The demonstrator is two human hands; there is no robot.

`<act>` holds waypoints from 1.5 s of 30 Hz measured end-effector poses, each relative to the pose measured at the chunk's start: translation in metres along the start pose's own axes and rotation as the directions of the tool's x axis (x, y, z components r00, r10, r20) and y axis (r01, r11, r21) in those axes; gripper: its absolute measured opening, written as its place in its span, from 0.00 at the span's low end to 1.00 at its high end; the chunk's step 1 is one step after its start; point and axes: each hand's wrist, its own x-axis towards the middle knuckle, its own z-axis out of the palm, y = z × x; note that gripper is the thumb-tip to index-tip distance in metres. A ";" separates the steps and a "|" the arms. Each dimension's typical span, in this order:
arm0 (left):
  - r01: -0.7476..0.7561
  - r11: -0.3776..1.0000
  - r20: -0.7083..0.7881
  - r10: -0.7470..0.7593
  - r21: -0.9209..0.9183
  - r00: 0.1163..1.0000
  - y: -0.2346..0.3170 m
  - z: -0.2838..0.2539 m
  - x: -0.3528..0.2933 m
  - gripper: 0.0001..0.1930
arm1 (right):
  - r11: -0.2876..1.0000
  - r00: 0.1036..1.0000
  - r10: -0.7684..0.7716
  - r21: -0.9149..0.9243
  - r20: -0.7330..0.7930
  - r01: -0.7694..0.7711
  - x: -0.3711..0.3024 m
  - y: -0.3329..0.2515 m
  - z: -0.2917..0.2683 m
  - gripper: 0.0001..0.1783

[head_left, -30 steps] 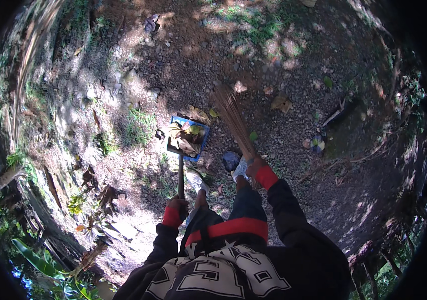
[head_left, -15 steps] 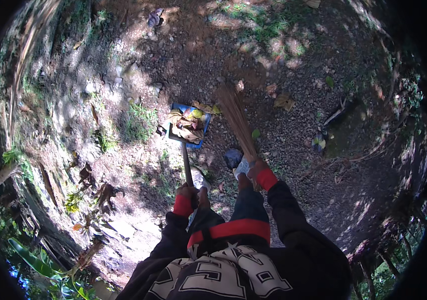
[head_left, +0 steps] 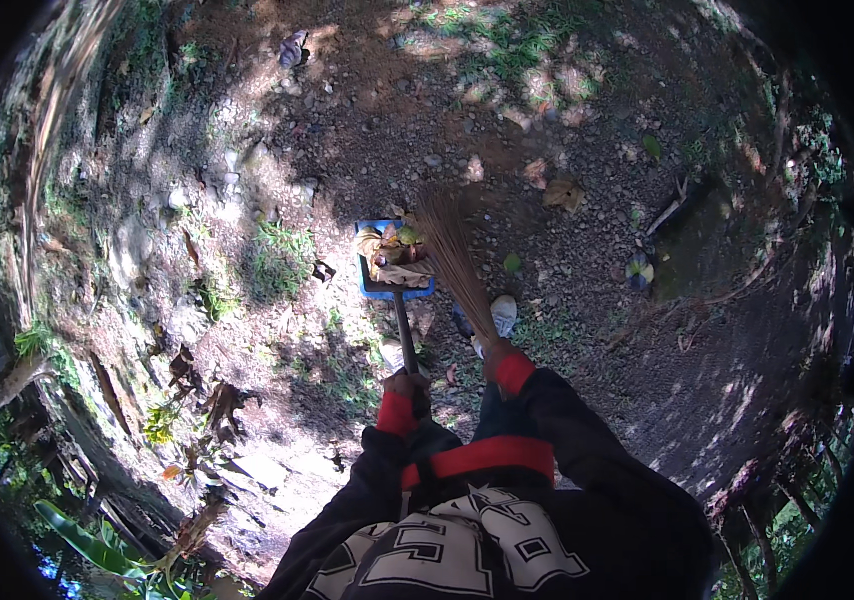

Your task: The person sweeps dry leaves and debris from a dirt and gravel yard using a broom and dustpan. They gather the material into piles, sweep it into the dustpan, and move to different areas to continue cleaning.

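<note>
1. Blue dustpan (head_left: pixel 381 291): on or just above stony ground ahead of the feet; dry leaves (head_left: pixel 403 273) heaped inside.
2. Broom (head_left: pixel 459 265), stiff brown bristles: slanting along pan's right edge; contact unclear.
3. Left hand (head_left: pixel 408 390): fingers wrapped round pan's dark handle (head_left: pixel 405 335).
4. Right hand (head_left: pixel 499 360): fingers closed about broom's near end.
5. Beyond broom, right: green leaf (head_left: pixel 513 262), brown leaf (head_left: pixel 564 195).
6. Left of pan: grass tuft (head_left: pixel 282 255).
</note>
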 end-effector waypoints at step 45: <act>-0.836 0.260 0.758 0.354 0.483 0.548 -0.154 -0.167 -0.022 0.05 | 0.972 0.953 -0.097 0.178 -0.285 0.152 -0.086 0.034 0.333 0.11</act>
